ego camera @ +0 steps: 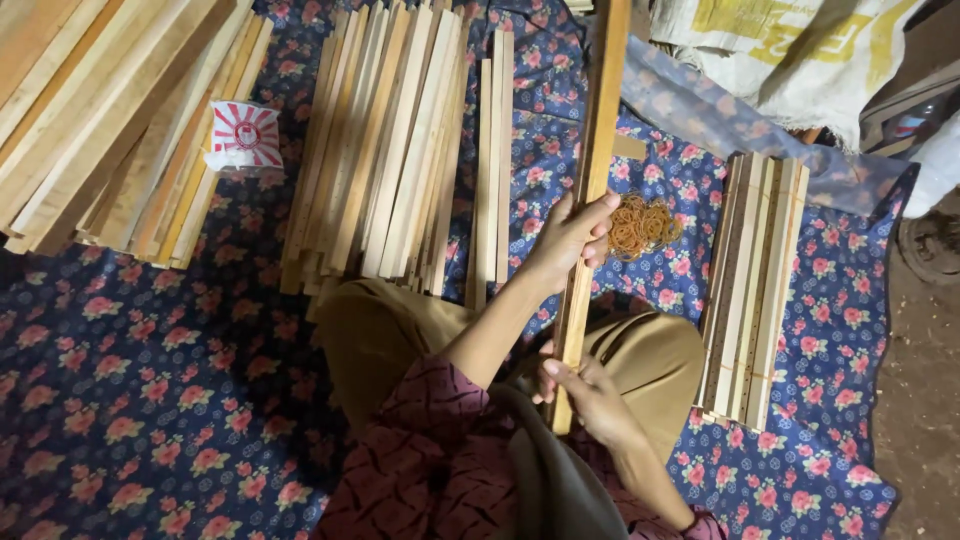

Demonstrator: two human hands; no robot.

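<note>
One small white packet with red sunburst label (pixel 244 134) lies left of the long pale wooden slat (pixel 592 190); left hand (pixel 570 235) and right hand (pixel 590 392) both close around that slat.

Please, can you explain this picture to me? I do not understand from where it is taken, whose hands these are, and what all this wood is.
A camera worn on the person's head looks down at their lap. The person sits on a blue floral cloth. The left hand and the right hand both grip one long wooden slat. Around lie stacks of similar slats: a large pile far left, a middle stack, and a bundle on the right. A heap of rubber bands lies beside the left hand. A small red-and-white packet rests on the left pile.
</note>
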